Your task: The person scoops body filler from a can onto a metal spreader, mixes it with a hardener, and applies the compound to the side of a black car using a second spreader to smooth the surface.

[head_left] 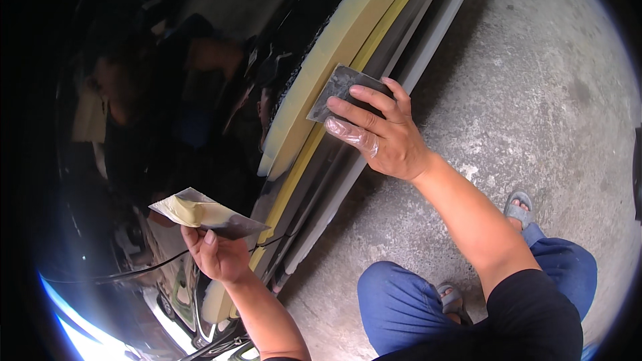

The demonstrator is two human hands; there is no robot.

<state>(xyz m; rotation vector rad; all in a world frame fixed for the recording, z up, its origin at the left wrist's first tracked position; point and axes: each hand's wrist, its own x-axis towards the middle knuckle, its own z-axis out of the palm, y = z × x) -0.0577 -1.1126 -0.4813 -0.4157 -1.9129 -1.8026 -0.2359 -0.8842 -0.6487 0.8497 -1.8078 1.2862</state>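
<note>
In my left hand (217, 254) is a thin metal plate (234, 222) with a mound of pale yellow putty (188, 210) on it. My fingers grip its near edge beside the black car body. My right hand (391, 134) holds a dark grey flat spreader (334, 90) under its fingers. One of those fingers is wrapped in clear film. The spreader's far edge lies over the putty-coated strip (321, 60) along the panel's lower edge; whether it presses on it I cannot tell. My right thumb is hidden.
A glossy black car panel (194, 113) full of reflections takes up the left. Yellow tape or trim (394, 17) and a grey sill (435, 27) run beside the coated strip. My knees (398, 304) are bent above the rough concrete floor (515, 100). A dark cable (140, 271) appears at lower left.
</note>
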